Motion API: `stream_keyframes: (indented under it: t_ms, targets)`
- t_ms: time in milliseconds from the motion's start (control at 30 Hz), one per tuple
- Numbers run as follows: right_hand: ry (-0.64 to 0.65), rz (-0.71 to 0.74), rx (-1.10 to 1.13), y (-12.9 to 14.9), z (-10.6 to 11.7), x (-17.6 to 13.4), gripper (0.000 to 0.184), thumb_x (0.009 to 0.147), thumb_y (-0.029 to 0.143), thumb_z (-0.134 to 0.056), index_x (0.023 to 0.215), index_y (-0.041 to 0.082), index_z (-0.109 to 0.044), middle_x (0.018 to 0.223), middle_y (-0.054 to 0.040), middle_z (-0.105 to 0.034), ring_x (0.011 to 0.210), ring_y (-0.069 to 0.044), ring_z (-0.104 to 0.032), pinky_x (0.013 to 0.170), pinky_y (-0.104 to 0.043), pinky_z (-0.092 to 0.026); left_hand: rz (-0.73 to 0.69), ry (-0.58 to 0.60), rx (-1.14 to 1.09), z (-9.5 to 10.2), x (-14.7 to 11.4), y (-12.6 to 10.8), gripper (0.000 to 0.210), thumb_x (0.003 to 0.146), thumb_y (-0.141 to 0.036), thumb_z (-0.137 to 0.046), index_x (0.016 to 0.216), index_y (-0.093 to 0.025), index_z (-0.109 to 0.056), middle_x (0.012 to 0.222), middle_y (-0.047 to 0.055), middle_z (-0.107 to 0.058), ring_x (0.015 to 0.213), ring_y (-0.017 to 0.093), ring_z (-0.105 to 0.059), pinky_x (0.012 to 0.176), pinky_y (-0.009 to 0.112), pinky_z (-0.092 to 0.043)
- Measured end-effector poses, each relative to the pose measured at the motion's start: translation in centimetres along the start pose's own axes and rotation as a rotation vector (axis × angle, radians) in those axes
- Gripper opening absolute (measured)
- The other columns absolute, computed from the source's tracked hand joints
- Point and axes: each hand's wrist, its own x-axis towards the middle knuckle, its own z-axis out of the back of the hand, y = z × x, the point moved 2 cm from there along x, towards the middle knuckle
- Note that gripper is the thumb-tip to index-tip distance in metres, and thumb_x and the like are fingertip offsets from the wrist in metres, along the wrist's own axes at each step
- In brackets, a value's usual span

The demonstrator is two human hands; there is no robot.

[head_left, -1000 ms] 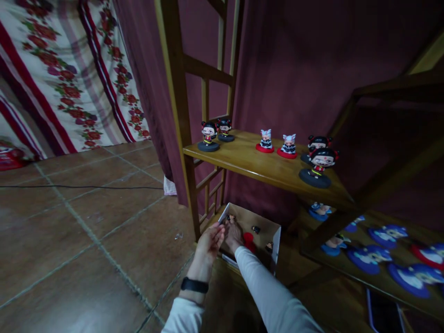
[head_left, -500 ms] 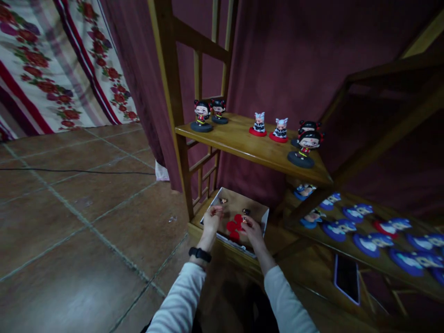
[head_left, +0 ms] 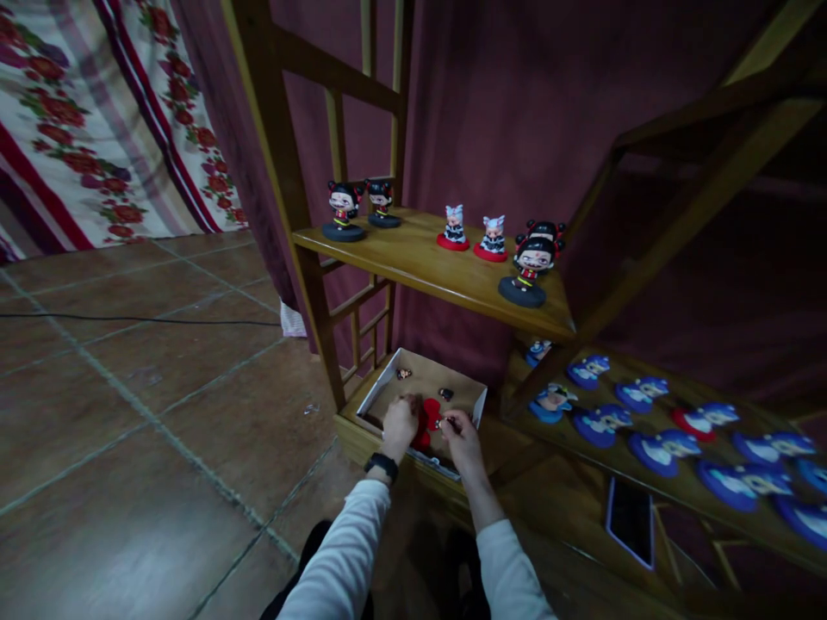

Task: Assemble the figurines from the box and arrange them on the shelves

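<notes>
An open cardboard box (head_left: 466, 384) with white outer sides stands on the low shelf, and both hands are inside it. Near its middle lie several flat red discs (head_left: 432, 414), partly overlapping. My left hand (head_left: 401, 420), black band at the wrist, is at the left edge of these discs; its fingertips are hidden behind the back of the hand. To the right of the discs, my right hand (head_left: 463, 436) pinches a small figurine (head_left: 444, 423), mostly covered by the fingers. Two more small figurines, a left one (head_left: 404, 374) and a dark-topped one (head_left: 445, 393), lie farther back in the box.
Above the box, a wooden shelf (head_left: 401, 265) bears black-haired figurines (head_left: 342, 211) and two silver-haired ones (head_left: 455, 228) on red bases. Several blue figurines (head_left: 603, 424) fill the right shelf. A phone (head_left: 631, 520) lies below them. A cable (head_left: 142, 319) crosses the tiled floor.
My left hand has moved from the box's left side toward the red discs. The right hand still holds the small figurine, slightly nearer the left hand. The view has shifted a little.
</notes>
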Motion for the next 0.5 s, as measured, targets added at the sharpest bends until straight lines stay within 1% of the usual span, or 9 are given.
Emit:
stream_keyframes:
  t_ms: [67, 133, 200, 300, 400, 467, 500]
  targets:
    - [0.004, 0.038, -0.045, -0.1, -0.1, 0.2, 0.023, 0.068, 0.036, -0.058, 0.085, 0.021, -0.062, 0.077, -0.0007, -0.063, 0.072, -0.017, -0.059, 0.065, -0.028, -0.049, -0.028, 0.014, 0.122, -0.6, 0.0, -0.3, 0.028, 0.077, -0.016, -0.051, 0.103, -0.016, -0.062, 0.106, 0.014, -0.059, 0.099, 0.023, -0.054, 0.083, 0.03, -0.038]
    - [0.004, 0.064, -0.062, -0.1, -0.2, 0.3, 0.024, 0.068, 0.035, -0.059, 0.087, 0.021, -0.062, 0.079, -0.0015, -0.065, 0.074, -0.017, -0.06, 0.07, -0.03, -0.049, -0.022, 0.035, 0.196, -1.1, -0.1, -0.6, 0.028, 0.075, -0.017, -0.053, 0.101, -0.015, -0.061, 0.108, 0.014, -0.058, 0.101, 0.024, -0.052, 0.083, 0.032, -0.038]
    - [0.001, 0.076, -0.042, 0.0, -0.2, 0.5, 0.025, 0.067, 0.035, -0.059, 0.088, 0.021, -0.062, 0.082, -0.0025, -0.066, 0.077, -0.018, -0.06, 0.073, -0.031, -0.048, -0.008, 0.034, 0.24, -1.4, -0.3, -0.8, 0.029, 0.074, -0.016, -0.054, 0.102, -0.015, -0.06, 0.11, 0.015, -0.056, 0.103, 0.026, -0.051, 0.083, 0.033, -0.039]
    - [0.01, 0.086, 0.013, 0.0, -0.3, 0.8, 0.024, 0.067, 0.033, -0.06, 0.087, 0.02, -0.062, 0.085, -0.0032, -0.066, 0.079, -0.018, -0.061, 0.077, -0.032, -0.048, 0.011, 0.002, 0.261, -1.6, -0.6, -1.2, 0.035, 0.072, -0.013, -0.055, 0.107, -0.013, -0.055, 0.11, 0.016, -0.056, 0.105, 0.027, -0.051, 0.083, 0.034, -0.039]
    - [0.027, 0.086, 0.053, -0.2, -0.5, 1.1, 0.024, 0.067, 0.033, -0.061, 0.087, 0.021, -0.062, 0.085, -0.0022, -0.066, 0.08, -0.018, -0.06, 0.081, -0.033, -0.048, 0.063, 0.004, 0.191, -1.5, -0.5, -1.2, 0.041, 0.072, -0.012, -0.055, 0.113, -0.014, -0.05, 0.101, 0.016, -0.061, 0.1, 0.027, -0.055, 0.08, 0.034, -0.04]
    - [0.046, 0.065, 0.077, -0.1, -0.5, 1.2, 0.025, 0.067, 0.034, -0.061, 0.089, 0.021, -0.062, 0.085, -0.0013, -0.065, 0.08, -0.017, -0.06, 0.079, -0.033, -0.049, 0.102, -0.007, 0.062, -1.2, 0.0, -1.0, 0.038, 0.073, -0.014, -0.055, 0.111, -0.016, -0.052, 0.093, 0.014, -0.064, 0.094, 0.025, -0.059, 0.077, 0.034, -0.042]
    - [0.054, 0.047, 0.097, 0.0, -0.6, 1.1, 0.027, 0.068, 0.035, -0.061, 0.091, 0.022, -0.061, 0.086, -0.0011, -0.064, 0.079, -0.017, -0.06, 0.075, -0.032, -0.05, 0.123, -0.022, -0.045, -0.9, 0.4, -0.9, 0.034, 0.073, -0.014, -0.055, 0.107, -0.017, -0.054, 0.09, 0.012, -0.064, 0.091, 0.024, -0.06, 0.077, 0.033, -0.042]
